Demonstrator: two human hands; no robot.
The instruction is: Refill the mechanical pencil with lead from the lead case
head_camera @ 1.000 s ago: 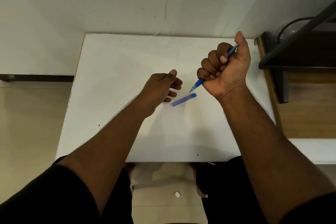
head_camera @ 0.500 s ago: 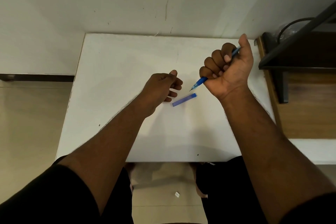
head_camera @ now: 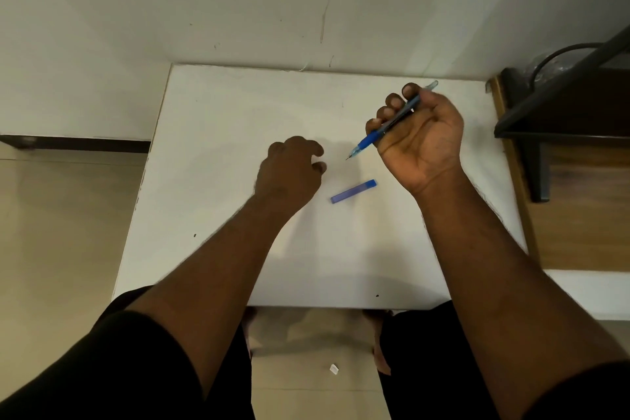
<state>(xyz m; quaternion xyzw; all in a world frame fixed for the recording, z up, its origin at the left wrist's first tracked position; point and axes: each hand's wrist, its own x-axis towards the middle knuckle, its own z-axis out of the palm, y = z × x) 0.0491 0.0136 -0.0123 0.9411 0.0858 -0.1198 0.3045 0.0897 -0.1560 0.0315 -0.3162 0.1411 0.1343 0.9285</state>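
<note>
A blue mechanical pencil lies across the fingers of my right hand, which is raised above the white table with the palm turned up. The pencil's tip points down and left, its clear cap end sticks out past my index finger. The small blue lead case lies flat on the table, below the pencil tip and between my two hands. My left hand rests on the table just left of the case, fingers loosely curled, holding nothing that I can see.
The table stands against a white wall. A dark wooden shelf unit with a black cable sits at the right edge. Tiled floor lies to the left. My knees in dark trousers are under the table's near edge.
My right hand has loosened from a fist and rolled palm-up, so the pencil now lies along its fingers. The left hand shifted slightly and its fingers spread a little. The lead case stayed put.
</note>
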